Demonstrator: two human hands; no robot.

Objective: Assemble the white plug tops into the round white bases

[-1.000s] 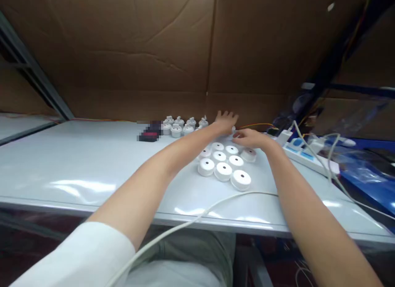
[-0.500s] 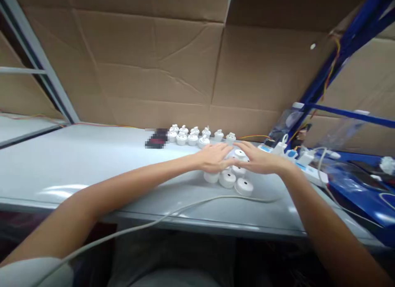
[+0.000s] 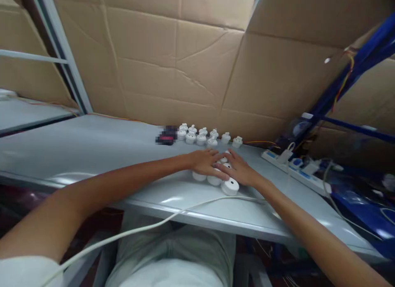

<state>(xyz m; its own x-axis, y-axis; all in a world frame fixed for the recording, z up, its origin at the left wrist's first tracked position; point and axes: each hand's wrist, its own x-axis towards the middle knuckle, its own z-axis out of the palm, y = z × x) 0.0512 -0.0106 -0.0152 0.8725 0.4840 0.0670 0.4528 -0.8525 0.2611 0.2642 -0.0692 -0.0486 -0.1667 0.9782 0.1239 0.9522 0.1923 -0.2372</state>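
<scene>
Several round white caps with a dark hole on top (image 3: 230, 186) stand in a close group on the grey table. Over the left part of that group lies my left hand (image 3: 206, 162), fingers stretched out and pointing right. My right hand (image 3: 240, 168) rests along the group's right side with its fingers spread, its thumb near the left thumb. Both hands cover part of the caps, so some are hidden. Behind them, several white round pieces with raised tops (image 3: 201, 138) are set out in rows.
A blurred-out dark item (image 3: 167, 136) lies left of the rows. On the right are a white power strip (image 3: 296, 172) with plugs and a blue plastic bag (image 3: 364, 204). A pale cable (image 3: 173, 216) crosses the table's front edge. Cardboard (image 3: 173, 52) backs the table.
The view has shifted and tilted down. Both hands have come down closer around the caps, the right hand pressing in from the side, and the group looks tighter.
</scene>
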